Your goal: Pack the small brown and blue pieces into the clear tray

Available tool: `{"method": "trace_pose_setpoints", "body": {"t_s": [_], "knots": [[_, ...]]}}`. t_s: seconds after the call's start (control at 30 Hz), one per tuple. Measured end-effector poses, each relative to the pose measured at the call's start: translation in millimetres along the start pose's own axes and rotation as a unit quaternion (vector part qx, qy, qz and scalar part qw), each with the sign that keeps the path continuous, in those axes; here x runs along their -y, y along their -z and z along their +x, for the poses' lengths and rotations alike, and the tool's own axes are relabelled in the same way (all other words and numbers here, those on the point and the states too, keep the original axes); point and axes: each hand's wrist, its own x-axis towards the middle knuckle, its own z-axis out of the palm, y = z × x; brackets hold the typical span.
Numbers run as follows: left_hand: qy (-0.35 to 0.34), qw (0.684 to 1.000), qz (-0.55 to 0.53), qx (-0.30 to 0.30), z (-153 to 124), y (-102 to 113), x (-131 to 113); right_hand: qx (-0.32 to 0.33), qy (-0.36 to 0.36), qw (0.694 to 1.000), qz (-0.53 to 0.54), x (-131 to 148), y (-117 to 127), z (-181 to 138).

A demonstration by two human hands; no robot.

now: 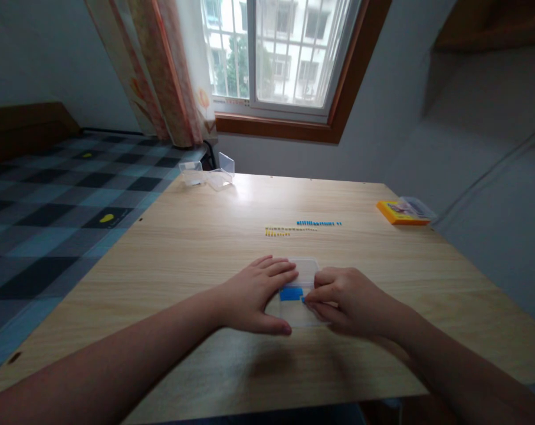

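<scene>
A small clear plastic box (306, 270) lies on the wooden table (196, 248), with a patch of blue pieces (291, 293) inside. My left hand (255, 291) rests on the box's left side, fingers stretched flat over it and thumb along its near edge. My right hand (347, 301) is at the box's right side, fingers curled in a pinch with the tips at the blue pieces; a tiny blue bit shows at the fingertips. Beyond the box lie a row of small blue pieces (318, 223) and rows of small yellow pieces (285, 231).
Two clear open containers (207, 174) stand at the table's far left corner. A yellow box with a clear lid (403, 211) sits at the far right edge. A bed with a checked cover (50, 206) adjoins the table's left side. A window and curtain are behind.
</scene>
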Motion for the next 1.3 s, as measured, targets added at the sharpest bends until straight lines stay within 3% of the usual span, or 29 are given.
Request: {"method": "trace_pose_setpoints", "body": {"t_s": [0.5,0.73,1.3], "knots": [[-0.001,1.0,-0.008,0.001,0.1,0.1,0.4,-0.025,-0.012,1.0,0.011,-2.3,-1.5,0.4],[0.0,1.0,-0.009,0.0,0.2,-0.4,0.6,0.008,-0.018,1.0,0.002,-1.1,-3.1,2.3],[-0.001,1.0,-0.005,-0.003,-0.1,-1.6,1.4,-0.004,-0.026,0.999,0.019,-1.0,-8.2,5.2]]}}
